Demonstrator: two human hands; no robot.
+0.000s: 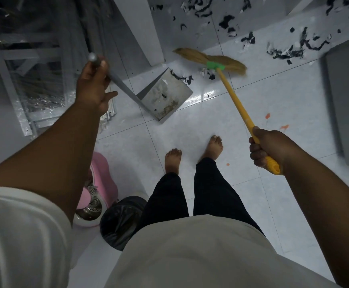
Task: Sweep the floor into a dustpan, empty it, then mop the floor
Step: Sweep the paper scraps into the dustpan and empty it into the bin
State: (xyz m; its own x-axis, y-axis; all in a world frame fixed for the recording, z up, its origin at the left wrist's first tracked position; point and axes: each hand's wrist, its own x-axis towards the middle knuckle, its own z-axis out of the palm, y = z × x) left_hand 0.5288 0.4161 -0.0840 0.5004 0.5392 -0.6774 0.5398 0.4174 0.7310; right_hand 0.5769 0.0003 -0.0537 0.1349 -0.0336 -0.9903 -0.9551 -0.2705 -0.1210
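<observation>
While the sweeping step is in hand, the long-handled grey metal dustpan [165, 94] is held by its slanting grey handle, near whose top the left hand [94, 84] is wrapped. Its flat pan is rested on the white tiled floor [252, 100] ahead of the bare feet. The yellow-handled broom with straw-coloured bristles and a green collar [235, 100] is gripped near the end of its stick by the right hand [267, 148], with the fingers curled fully round it. The bristles are set just beyond the pan's open lip. A small clump of black and white paper scraps [185, 77] lies at that lip, and a few bits are already inside. Much more of the same litter is scattered farther off, so the task is judged to be in its early part.

For the stroke to be done well, the pan's front edge should be pressed flat to the tile so that nothing slips beneath. The broom should be drawn toward the lip in short, low pulls rather than flicked. A pink mop bucket [101, 183] and a black-lined bin [121, 221] are placed close by on the left for the emptying and mopping.
</observation>
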